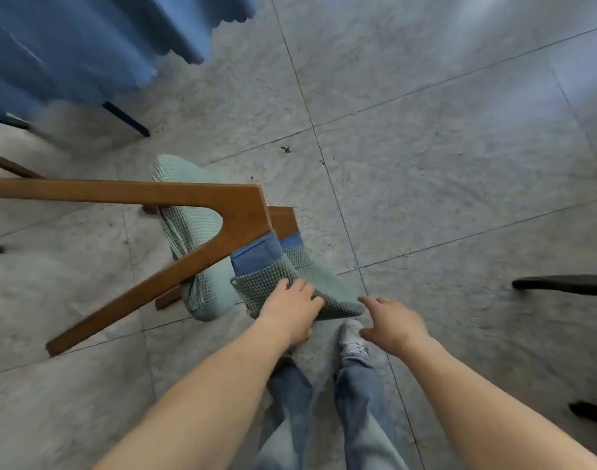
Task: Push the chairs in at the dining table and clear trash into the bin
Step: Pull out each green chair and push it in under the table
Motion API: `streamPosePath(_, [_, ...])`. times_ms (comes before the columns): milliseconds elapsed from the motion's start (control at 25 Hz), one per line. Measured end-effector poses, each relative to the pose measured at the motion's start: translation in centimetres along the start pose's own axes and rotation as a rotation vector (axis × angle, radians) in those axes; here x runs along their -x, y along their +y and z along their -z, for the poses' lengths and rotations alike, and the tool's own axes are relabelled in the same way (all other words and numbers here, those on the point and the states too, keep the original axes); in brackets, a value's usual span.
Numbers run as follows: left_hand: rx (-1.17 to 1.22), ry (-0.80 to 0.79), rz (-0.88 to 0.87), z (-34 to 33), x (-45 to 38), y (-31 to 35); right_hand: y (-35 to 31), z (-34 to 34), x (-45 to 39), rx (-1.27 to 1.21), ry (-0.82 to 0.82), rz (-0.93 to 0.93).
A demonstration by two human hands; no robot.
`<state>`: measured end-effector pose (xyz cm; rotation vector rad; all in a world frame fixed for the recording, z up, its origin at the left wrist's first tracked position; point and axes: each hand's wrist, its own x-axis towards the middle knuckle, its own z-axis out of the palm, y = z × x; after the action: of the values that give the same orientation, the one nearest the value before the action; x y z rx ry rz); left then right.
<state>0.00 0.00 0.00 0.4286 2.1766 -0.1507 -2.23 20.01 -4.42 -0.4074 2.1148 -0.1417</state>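
A chair [202,239] with a pale green textured cover stands just in front of me, seen from above. Its backrest top [337,305] is covered in the same green fabric, with a blue panel [256,256] below it. My left hand [290,312] grips the left end of the backrest top, fingers curled over the edge. My right hand [390,322] hovers at the right end of the backrest, fingers spread, fingertips near the fabric. A brown wooden V-shaped table leg frame [236,212] crosses over the chair's seat. No trash or bin is in view.
A blue tablecloth [69,45] hangs at the top left over a dark leg [125,118]. Black chair legs [561,284] reach in from the right edge. My jeans and a grey shoe [353,339] are below the chair. Small dark specks [285,149] lie on the grey tiled floor.
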Motion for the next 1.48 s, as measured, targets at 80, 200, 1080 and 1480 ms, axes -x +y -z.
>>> streamPosePath(80, [-0.12, 0.035, -0.059, -1.2, -3.3, 0.3, -0.2, -2.1, -3.4, 0.049, 0.0, 0.045])
streamPosePath(200, [-0.09, 0.03, -0.046, -3.3, -8.0, 1.4, -0.5, -6.3, -8.2, 0.014, -0.003, 0.024])
streamPosePath(1080, [0.002, 0.157, 0.216, 8.4, 14.7, -9.4, -15.6, 10.8, 5.5, 0.25, 0.39, 0.523])
streamPosePath(1480, [0.358, 0.308, 0.566, -4.1, 39.5, -19.7, -28.3, 12.0, 10.9, 0.363, 0.47, 0.737])
